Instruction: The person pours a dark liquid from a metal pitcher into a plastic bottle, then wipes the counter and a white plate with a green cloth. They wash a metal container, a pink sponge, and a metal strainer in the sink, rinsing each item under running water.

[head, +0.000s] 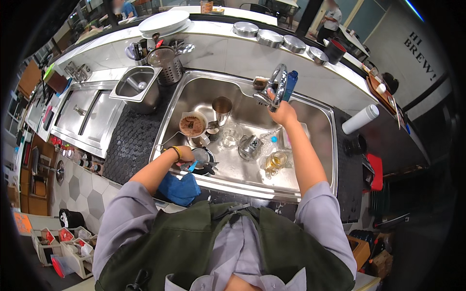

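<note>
My right hand (283, 112) is at the chrome faucet (279, 82), its fingers around the lower part near a blue bottle (291, 84). My left hand (186, 155) holds utensils with a blue part (192, 166) over a dark round vessel (201, 155) at the front left of the steel sink (233, 179). In the sink lie a dripper with a paper filter of wet coffee grounds (192, 125), a steel cup (222, 106), a clear glass (232, 134), a metal pitcher (250, 147) on its side and a glass with yellowish liquid (275, 161).
A blue cloth (179, 189) lies on the sink's front left edge. Left of the sink stand a steel container (140, 85) and a perforated utensil holder (169, 67). White plates (164, 22) and round metal tins (269, 38) line the ledge. Other people are beyond it.
</note>
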Tool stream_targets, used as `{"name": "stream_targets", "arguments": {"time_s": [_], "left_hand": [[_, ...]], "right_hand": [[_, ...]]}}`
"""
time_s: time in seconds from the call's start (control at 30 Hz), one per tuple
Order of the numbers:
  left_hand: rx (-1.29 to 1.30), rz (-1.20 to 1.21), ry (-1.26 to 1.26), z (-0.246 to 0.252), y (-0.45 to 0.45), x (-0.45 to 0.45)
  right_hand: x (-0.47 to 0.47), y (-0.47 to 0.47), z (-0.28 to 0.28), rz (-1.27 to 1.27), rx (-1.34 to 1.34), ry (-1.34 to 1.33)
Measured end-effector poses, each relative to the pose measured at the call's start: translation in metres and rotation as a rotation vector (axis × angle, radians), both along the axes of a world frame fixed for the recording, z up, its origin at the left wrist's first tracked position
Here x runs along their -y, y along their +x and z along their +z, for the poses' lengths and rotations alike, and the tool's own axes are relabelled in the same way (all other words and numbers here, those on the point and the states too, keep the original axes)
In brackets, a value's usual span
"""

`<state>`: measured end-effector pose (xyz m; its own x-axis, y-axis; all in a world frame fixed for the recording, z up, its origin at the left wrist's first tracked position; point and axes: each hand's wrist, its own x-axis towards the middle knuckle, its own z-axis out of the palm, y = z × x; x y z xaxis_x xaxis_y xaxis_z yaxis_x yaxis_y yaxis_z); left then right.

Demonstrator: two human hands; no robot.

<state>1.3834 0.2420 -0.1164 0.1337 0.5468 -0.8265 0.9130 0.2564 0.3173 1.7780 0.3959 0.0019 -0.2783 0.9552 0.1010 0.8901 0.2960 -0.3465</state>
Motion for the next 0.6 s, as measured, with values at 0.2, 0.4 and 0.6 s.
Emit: {"name": "stream_targets", "arguments": {"time_s": [0.2, 0.4, 0.6], "left_hand": [[-0.079, -0.039, 0.303, 0.010, -0.003, 0.011], [-0.011, -0.133, 0.576, 0.042, 0.009, -0.001], [0.187, 0.031, 1.126, 0.028, 0.037, -0.027]], "right_hand": [[-0.011, -0.023, -0.010, 0.089, 0.261, 0.044], [-0.006, -0.021, -0.020, 0.180, 0.296, 0.074], [-0.001, -0.029, -0.024, 0.142, 0.405, 0.077]]}}
